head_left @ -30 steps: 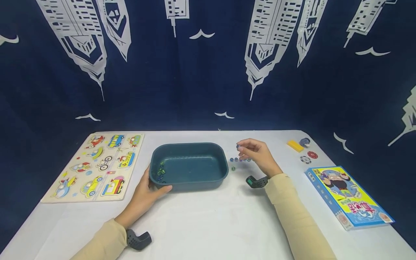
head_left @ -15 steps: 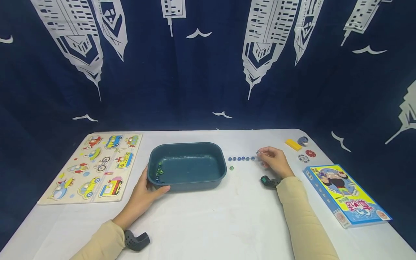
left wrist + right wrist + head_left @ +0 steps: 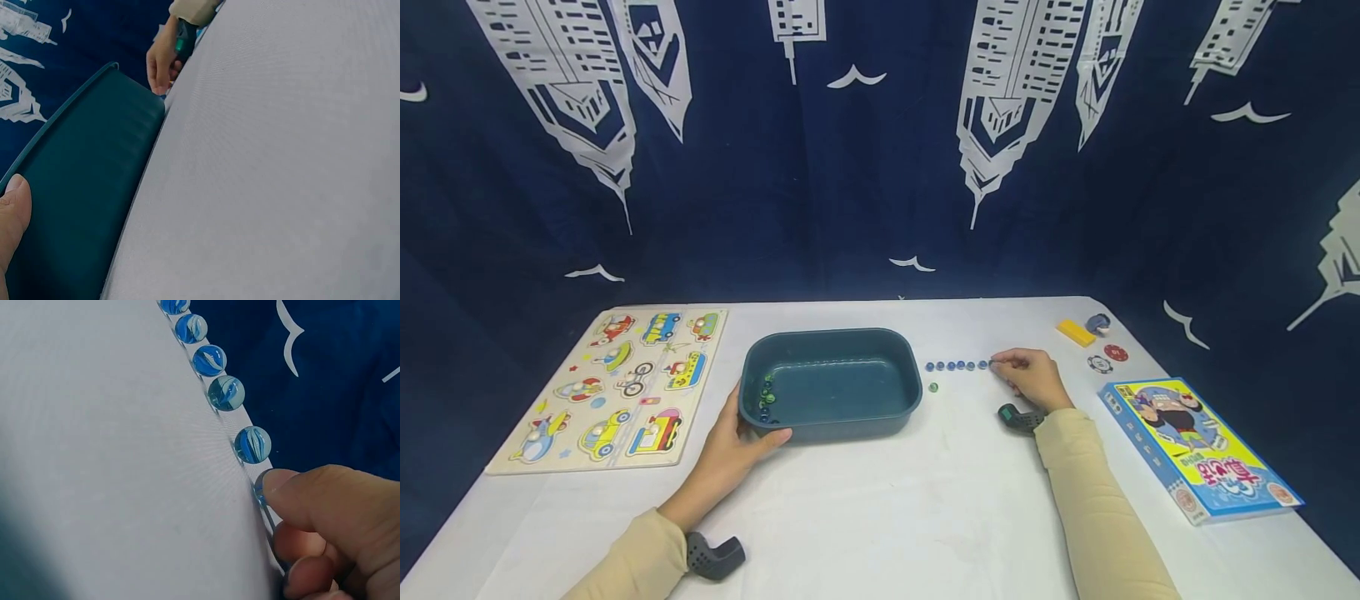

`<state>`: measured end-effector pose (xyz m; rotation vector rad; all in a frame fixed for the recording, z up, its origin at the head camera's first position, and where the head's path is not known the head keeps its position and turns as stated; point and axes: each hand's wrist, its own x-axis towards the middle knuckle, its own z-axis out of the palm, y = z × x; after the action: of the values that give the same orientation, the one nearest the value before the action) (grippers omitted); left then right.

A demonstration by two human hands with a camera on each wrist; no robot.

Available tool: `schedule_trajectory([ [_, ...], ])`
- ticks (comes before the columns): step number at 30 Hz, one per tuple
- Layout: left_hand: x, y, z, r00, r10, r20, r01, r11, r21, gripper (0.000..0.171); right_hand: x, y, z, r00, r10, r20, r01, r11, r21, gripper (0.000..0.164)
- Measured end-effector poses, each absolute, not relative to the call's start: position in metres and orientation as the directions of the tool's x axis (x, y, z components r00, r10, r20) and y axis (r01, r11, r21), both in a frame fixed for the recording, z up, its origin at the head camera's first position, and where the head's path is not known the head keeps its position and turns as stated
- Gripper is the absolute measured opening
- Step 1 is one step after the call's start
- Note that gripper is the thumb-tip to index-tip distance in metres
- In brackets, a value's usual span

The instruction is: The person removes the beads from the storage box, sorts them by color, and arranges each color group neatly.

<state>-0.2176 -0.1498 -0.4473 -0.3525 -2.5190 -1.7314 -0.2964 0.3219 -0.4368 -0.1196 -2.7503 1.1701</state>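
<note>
My left hand [image 3: 730, 446] grips the left front corner of a dark teal tub [image 3: 857, 428], its thumb against the front wall. Green and blue marbles [image 3: 767, 397] lie inside along the tub's left end. To the right of the tub, several blue-swirled glass marbles [image 3: 253, 445] form a straight row on the table. At the row's right end my right hand [image 3: 1032, 379] pinches another blue marble [image 3: 259, 487] between thumb and finger, low at the tabletop and mostly hidden by the thumb. A single green marble [image 3: 933, 387] sits in front of the row's left end.
A wooden picture puzzle board [image 3: 617, 392] lies at the left. On the right are a boxed game [image 3: 1202, 450], a yellow block [image 3: 1076, 332], a dark blue lump [image 3: 1098, 323], a red chip [image 3: 1116, 352] and a black-and-white chip [image 3: 1100, 364]. A navy curtain [image 3: 850, 183] hangs behind the table.
My right hand has travelled right from above the row to its right end, then lowered the pinched marble to the tabletop. My left hand keeps its hold on the tub.
</note>
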Motion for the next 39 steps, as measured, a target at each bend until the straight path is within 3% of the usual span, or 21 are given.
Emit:
schedule_trajectory([
  [7, -0.218, -0.15, -0.449, -0.971, 0.153, 0.184, 0.226, 0.33, 0.917, 0.107, -0.298, 0.323, -0.438, -0.985, 0.142, 0.1, 0.023, 0.676, -0.736, 0.029],
  [19, -0.219, -0.152, -0.45, -0.972, 0.148, 0.183, 0.222, 0.325, 0.919, 0.108, -0.298, 0.309, -0.411, -0.987, 0.143, 0.076, -0.001, 0.464, -0.886, 0.045],
  [30, -0.219, -0.15, -0.448, -0.976, 0.135, 0.171, 0.207, 0.333, 0.92, 0.109, -0.288, 0.249, -0.36, -0.976, -0.207, 0.061, -0.122, 0.294, -0.948, 0.031],
  [39, -0.221, -0.15, -0.449, -0.977, 0.136, 0.165, 0.201, 0.322, 0.925, 0.109, -0.28, 0.174, -0.353, -0.83, -0.556, 0.04, -0.217, 0.256, -0.942, 0.03],
])
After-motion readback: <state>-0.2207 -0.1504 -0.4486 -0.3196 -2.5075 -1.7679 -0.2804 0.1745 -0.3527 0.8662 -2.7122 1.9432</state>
